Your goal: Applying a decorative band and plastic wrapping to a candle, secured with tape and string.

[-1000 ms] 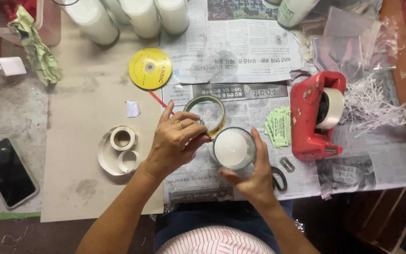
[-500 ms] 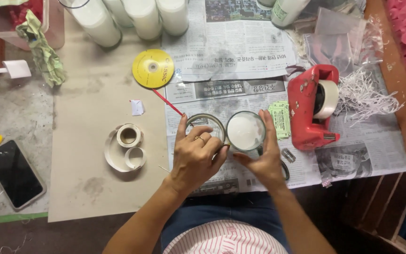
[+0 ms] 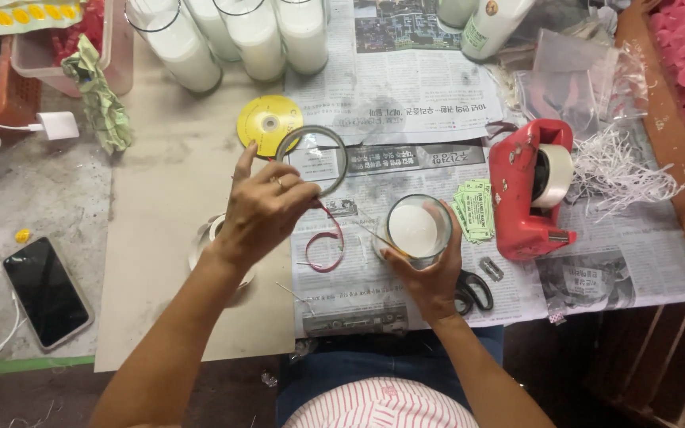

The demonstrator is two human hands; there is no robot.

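Newspaper (image 3: 406,87) spread over the table, brown cardboard sheet (image 3: 160,206) to its left. Red tape dispenser (image 3: 529,190) stands right of centre. Left forearm angled in from bottom left; left hand (image 3: 267,210) raised, fingers pinched around the rim of a clear round lid (image 3: 312,160), index finger pointing up, lid held above the paper just beside a yellow disc (image 3: 267,123). Right hand (image 3: 430,273) cupped from below, fingers wrapped around a glass candle jar (image 3: 415,230) of white wax, upright on the newspaper. Red cord (image 3: 327,242) loops between the hands. Scissors (image 3: 473,292) beside the right wrist.
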